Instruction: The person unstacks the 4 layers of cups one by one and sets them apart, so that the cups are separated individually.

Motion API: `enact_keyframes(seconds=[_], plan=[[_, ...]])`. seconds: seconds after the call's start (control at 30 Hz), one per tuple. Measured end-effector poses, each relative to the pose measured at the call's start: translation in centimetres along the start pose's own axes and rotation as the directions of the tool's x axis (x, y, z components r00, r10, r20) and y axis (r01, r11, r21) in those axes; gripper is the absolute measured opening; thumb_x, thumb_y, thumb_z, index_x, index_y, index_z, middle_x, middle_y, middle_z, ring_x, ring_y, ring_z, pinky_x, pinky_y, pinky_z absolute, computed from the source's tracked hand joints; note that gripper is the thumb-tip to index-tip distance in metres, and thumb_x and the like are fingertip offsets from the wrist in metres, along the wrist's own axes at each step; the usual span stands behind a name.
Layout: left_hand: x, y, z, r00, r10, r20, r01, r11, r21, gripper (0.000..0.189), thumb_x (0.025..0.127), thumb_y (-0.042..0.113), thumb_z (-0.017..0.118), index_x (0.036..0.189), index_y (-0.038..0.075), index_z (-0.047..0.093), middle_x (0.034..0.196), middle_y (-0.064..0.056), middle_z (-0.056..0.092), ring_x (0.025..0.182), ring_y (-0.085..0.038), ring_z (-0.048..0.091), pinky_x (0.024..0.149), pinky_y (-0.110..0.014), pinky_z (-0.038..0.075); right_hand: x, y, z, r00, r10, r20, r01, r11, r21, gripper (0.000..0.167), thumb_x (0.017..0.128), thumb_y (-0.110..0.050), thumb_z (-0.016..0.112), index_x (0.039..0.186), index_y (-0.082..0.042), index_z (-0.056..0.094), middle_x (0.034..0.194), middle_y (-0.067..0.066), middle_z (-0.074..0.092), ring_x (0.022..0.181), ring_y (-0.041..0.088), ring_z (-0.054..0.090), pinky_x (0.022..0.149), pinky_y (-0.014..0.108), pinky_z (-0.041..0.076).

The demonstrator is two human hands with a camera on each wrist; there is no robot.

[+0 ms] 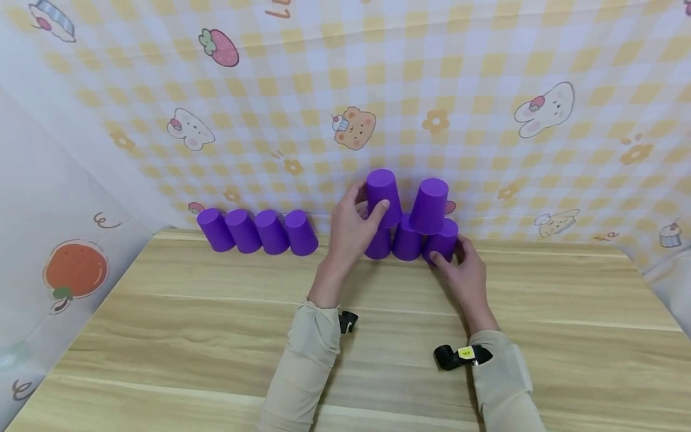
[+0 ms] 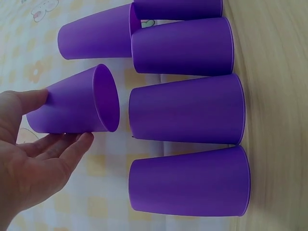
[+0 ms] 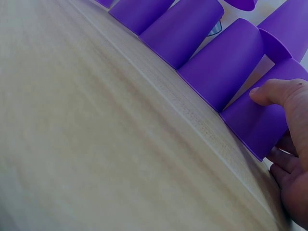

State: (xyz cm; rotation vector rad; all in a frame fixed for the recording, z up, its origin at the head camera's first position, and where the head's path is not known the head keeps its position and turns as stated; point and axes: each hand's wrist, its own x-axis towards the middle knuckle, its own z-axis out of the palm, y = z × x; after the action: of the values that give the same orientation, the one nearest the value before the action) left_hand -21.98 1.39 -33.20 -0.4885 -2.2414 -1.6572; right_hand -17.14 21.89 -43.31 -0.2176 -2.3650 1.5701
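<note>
My left hand (image 1: 353, 225) holds a purple cup (image 1: 383, 198) upside down between thumb and fingers. In the left wrist view, a small gap separates this held cup (image 2: 67, 108) from the bottom row. Another upturned cup (image 1: 430, 207) sits across the two rightmost cups of that row. My right hand (image 1: 465, 276) grips the right-end bottom cup (image 1: 441, 239), thumb on its front and fingers at its far side. Beside it stands a neighbouring bottom cup (image 1: 407, 240). The left part of this row is hidden behind my left hand in the head view.
Farther left, several upturned purple cups (image 1: 256, 231) stand in a line on the wooden table (image 1: 216, 336). A yellow checked cloth (image 1: 475, 78) with cartoon prints hangs right behind the cups. White printed sheeting (image 1: 48, 198) covers the left side.
</note>
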Motion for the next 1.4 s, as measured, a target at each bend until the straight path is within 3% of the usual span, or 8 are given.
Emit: enact_keyframes(seconds=[0.27, 0.57, 1.4], plan=[[0.1, -0.1, -0.5, 1.000, 0.009, -0.004, -0.009, 1.000, 0.004, 0.049, 0.086, 0.017, 0.068, 0.128, -0.001, 0.050, 0.115, -0.014, 0.061, 0.102, -0.021, 0.058, 0.088, -0.030, 0.049, 0.0, 0.2, 0.0, 1.000, -0.001, -0.003, 0.001, 1.000, -0.003, 0.063, 0.085, -0.018, 0.067, 0.137, 0.003, 0.038, 0.136, 0.023, 0.043, 0.126, 0.033, 0.041, 0.105, 0.039, 0.033], [0.3, -0.3, -1.0, 0.998, 0.011, -0.067, -0.012, 1.000, -0.023, 0.050, 0.087, 0.019, 0.066, 0.129, -0.002, 0.047, 0.114, -0.015, 0.060, 0.102, -0.020, 0.058, 0.089, -0.027, 0.048, 0.1, 0.1, 0.0, 1.000, 0.002, 0.001, -0.002, 1.000, -0.012, 0.063, 0.086, -0.018, 0.067, 0.138, 0.002, 0.037, 0.137, 0.023, 0.042, 0.127, 0.033, 0.040, 0.105, 0.039, 0.033], [0.1, -0.2, -1.8, 0.996, 0.025, -0.090, -0.028, 0.999, -0.032, 0.051, 0.087, 0.014, 0.066, 0.130, -0.005, 0.045, 0.115, -0.020, 0.059, 0.105, -0.024, 0.057, 0.088, -0.024, 0.048, 0.0, 0.2, -0.1, 1.000, 0.002, 0.017, -0.001, 1.000, -0.012, 0.065, 0.086, -0.022, 0.067, 0.138, 0.002, 0.036, 0.138, 0.023, 0.041, 0.127, 0.033, 0.039, 0.105, 0.041, 0.033]])
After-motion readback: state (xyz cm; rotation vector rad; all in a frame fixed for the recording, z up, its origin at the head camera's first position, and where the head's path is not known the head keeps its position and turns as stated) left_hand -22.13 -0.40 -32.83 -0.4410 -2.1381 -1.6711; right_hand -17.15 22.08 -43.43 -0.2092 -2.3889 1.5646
